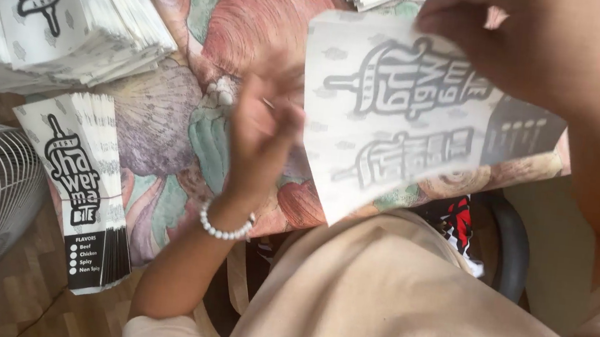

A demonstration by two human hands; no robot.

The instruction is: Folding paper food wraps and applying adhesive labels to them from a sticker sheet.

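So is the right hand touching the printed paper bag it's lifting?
Touching. In the head view the right hand grips the top edge of the paper bag, its fingers overlapping the paper with no gap. The left hand is blurred beside the bag.

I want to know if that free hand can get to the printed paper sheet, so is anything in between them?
Nothing visible does. The left hand is raised just beside the near edge of the printed sheet, which the right hand holds by its top edge above the patterned tablecloth. The picture is blurred there.
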